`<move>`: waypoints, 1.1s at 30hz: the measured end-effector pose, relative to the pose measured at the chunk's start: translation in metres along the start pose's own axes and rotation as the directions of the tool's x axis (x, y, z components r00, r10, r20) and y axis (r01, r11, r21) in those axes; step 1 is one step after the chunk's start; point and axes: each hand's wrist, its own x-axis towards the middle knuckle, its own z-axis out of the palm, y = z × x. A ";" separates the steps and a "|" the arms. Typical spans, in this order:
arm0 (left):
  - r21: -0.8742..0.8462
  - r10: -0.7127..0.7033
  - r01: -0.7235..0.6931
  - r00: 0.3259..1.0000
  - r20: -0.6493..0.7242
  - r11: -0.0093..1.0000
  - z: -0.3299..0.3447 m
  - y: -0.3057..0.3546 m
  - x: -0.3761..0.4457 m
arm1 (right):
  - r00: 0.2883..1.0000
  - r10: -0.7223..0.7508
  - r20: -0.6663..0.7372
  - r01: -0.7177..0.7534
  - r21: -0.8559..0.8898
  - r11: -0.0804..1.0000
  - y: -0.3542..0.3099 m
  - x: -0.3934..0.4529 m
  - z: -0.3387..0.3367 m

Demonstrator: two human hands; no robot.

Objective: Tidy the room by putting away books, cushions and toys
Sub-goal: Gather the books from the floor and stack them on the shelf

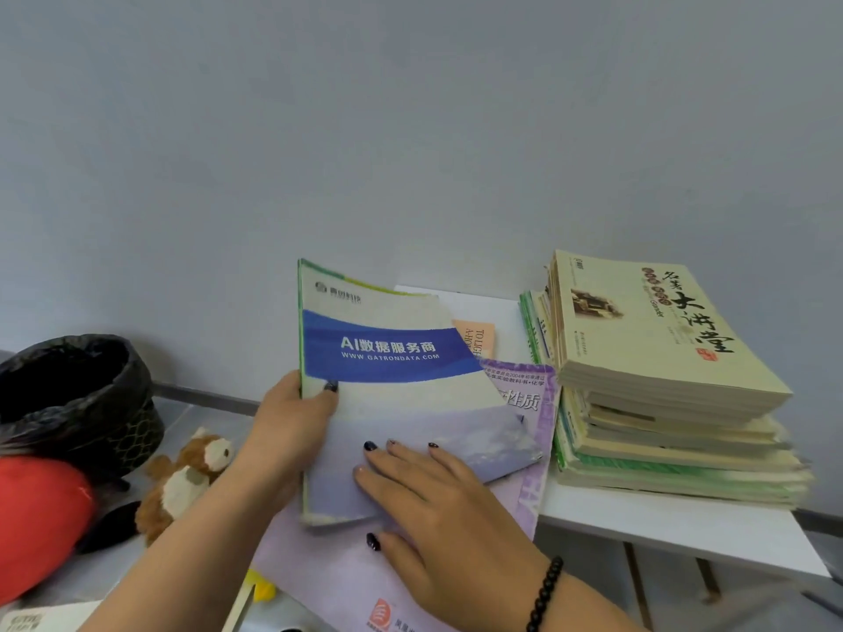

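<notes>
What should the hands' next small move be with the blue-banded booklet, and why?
Probably carry the blue-and-white booklet rightwards onto the tall stack of yellowish books. The left hand grips its spine edge, the right hand rests flat on its cover, and it is tilted above the purple book.

Light: soft, even and rather dim, with a cool grey-blue cast.
Shadows: faint, beneath the stack of books.
Glare: none.
Sharpness: generally soft; smeared at lower corners.
Distortion: wide-angle bending of the counter edge.
</notes>
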 end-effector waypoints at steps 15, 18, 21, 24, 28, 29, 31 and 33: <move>0.200 -0.205 0.163 0.955 0.216 0.966 -0.060 0.002 0.006 | 0.960 0.272 0.062 -0.277 0.335 0.901 0.021 -0.051 -0.057; 0.227 -0.230 0.171 0.935 0.270 0.959 -0.061 -0.005 0.004 | 0.855 0.418 0.307 -0.508 0.331 0.795 0.027 -0.052 -0.078; 0.267 -0.224 0.149 0.934 0.279 0.952 -0.057 -0.011 0.003 | 0.699 0.583 0.413 -0.688 0.169 0.705 0.032 -0.048 -0.084; 0.343 -0.215 0.106 0.930 0.297 0.933 -0.053 -0.013 0.002 | 0.442 0.704 0.556 -0.897 0.266 0.353 0.037 -0.045 -0.080; 0.462 -0.217 0.008 0.890 0.400 0.887 -0.050 -0.007 -0.001 | 0.261 0.607 0.751 -0.874 0.451 -0.182 0.036 -0.037 -0.072; 0.486 -0.199 -0.026 0.892 0.405 0.873 -0.051 -0.006 -0.003 | 0.269 0.607 0.748 -0.853 0.477 -0.210 0.034 -0.038 -0.065; 0.565 -0.138 -0.104 0.919 0.369 0.818 -0.050 -0.007 -0.005 | 0.316 0.653 0.688 -0.833 0.530 -0.155 0.030 -0.043 -0.048; 0.667 -0.119 -0.124 0.945 0.306 0.735 -0.045 -0.011 -0.008 | 0.377 0.691 0.617 -0.800 0.593 -0.093 0.022 -0.044 -0.038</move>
